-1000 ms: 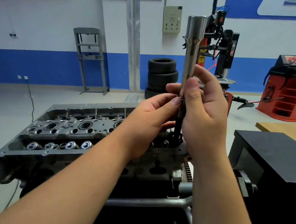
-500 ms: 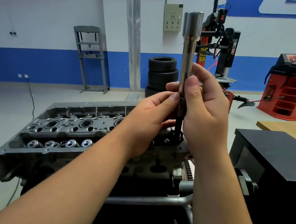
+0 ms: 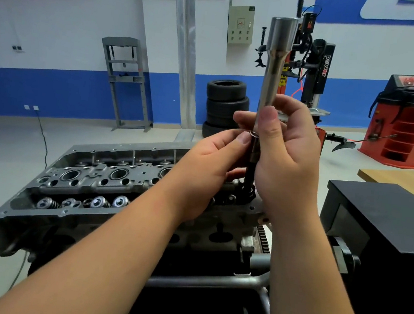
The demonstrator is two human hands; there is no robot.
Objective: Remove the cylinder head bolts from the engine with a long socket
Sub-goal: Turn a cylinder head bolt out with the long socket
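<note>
A long steel socket [image 3: 275, 62] stands upright above the right end of the grey cylinder head [image 3: 92, 178]. My right hand [image 3: 286, 159] is wrapped around its lower part. A dark bolt shank [image 3: 249, 176] hangs out of the socket's bottom, down toward the head. My left hand [image 3: 207, 167] pinches a small washer-like ring at the socket's lower end with thumb and forefinger. Valve springs [image 3: 82, 202] show along the head's near side.
A black box [image 3: 382, 219] stands to the right of the engine, a wooden table [image 3: 401, 178] behind it. Stacked tyres [image 3: 226, 103], a tyre changer [image 3: 313, 66], a red machine [image 3: 408, 125] and a grey press frame [image 3: 127, 83] stand farther back.
The socket with the bolt has risen a little and tilted slightly. Both hands keep their hold.
</note>
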